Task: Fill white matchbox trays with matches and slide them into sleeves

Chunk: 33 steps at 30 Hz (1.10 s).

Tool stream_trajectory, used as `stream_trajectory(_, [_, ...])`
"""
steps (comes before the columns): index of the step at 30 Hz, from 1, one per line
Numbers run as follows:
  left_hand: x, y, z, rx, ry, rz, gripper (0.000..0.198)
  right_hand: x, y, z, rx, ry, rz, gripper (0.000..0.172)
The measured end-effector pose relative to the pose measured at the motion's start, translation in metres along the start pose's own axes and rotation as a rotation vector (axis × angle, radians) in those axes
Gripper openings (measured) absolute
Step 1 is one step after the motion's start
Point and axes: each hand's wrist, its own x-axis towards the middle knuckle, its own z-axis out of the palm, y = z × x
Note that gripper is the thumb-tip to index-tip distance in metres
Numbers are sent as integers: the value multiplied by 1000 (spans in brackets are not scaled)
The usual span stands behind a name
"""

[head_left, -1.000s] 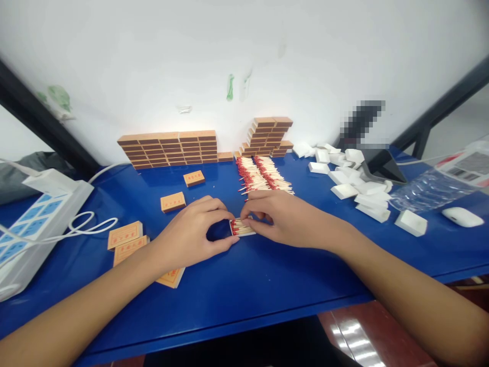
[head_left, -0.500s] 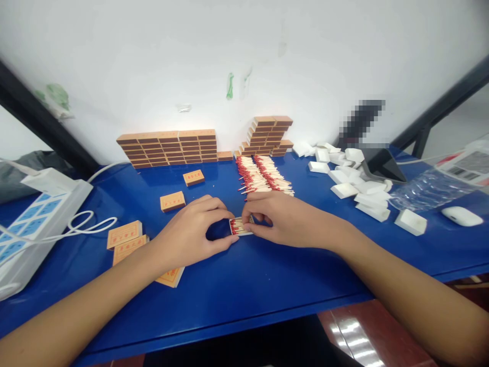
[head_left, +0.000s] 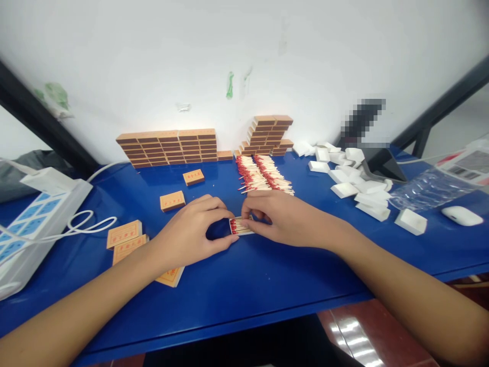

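Shifts barely since the earlier frame with the fingers of the right hand [head_left: 278, 216], curled over matches [head_left: 237, 226] (cannot tell whether pinching any), and braces the tray [head_left: 245, 234] flat on the table [head_left: 237, 285] between spread thumb and fingers of the left hand [head_left: 198, 229], apparently against sliding, facing a handily close match pile [head_left: 263, 176] and stacked matchboxes [head_left: 168, 148].

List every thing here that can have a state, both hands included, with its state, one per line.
Tray: open, matches inside.
Left hand: thumb and finger at tray's sides.
Right hand: fingers bent over tray, grip hidden.
Loose matches: piled in two rows.
Left stack: level-topped.
Right stack: stepped.
Loose boxes: flat, printed side up.
White trays: heaped loosely.
Power strip: plug in, on or off unclear.
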Motion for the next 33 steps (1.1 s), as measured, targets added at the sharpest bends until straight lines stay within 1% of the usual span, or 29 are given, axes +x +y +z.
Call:
stream_trajectory(2, [0,0,0,-1,-2,2,29,0,1,-1,1,4,23,8])
stream_trajectory(6, [0,1,0,5,2,4,29,-2,2,-3,14,-42,68,8])
stream_trajectory(10, [0,1,-2,7,-5,0,31,-4,5,-4,1,-14,86,8])
stream_trajectory(15, [-1,1,0,10,-3,-3,32,-4,7,-5,1,-28,81,8])
stream_trajectory(17, [-1,1,0,21,-7,0,33,-5,7,-6,12,-1,76,12])
stream_trajectory(19, [-1,1,-3,40,-3,1,39,-6,6,-6,20,10,57,24])
stream_trajectory(21, [-1,-3,-12,72,29,-8,51,-7,5,-6,17,-8,37,39])
stream_trajectory(22, [-1,-7,-19,99,53,-27,57,-8,5,-6,12,-27,33,44])
stream_trajectory(23, [-1,-12,-27,139,92,-30,60,-8,5,-6,6,-47,32,44])
stream_trajectory(25, [-2,-27,-47,277,144,-63,59,-8,4,-5,-4,-80,42,36])
stream_trajectory(26, [-4,-37,-57,352,133,-99,61,-8,4,-5,-8,-90,49,30])
stream_trajectory(28, [-8,-57,-74,464,51,-182,66,-6,4,-4,-15,-86,57,22])
stream_trajectory(29, [-9,-66,-81,486,-21,-221,61,-5,4,-4,-20,-70,58,20])
stream_trajectory(31, [-12,-79,-88,455,-89,-266,48,-3,4,-4,-31,-25,65,18])
stream_trajectory(33, [-11,-80,-88,362,-138,-275,41,0,5,-3,-36,27,88,17])
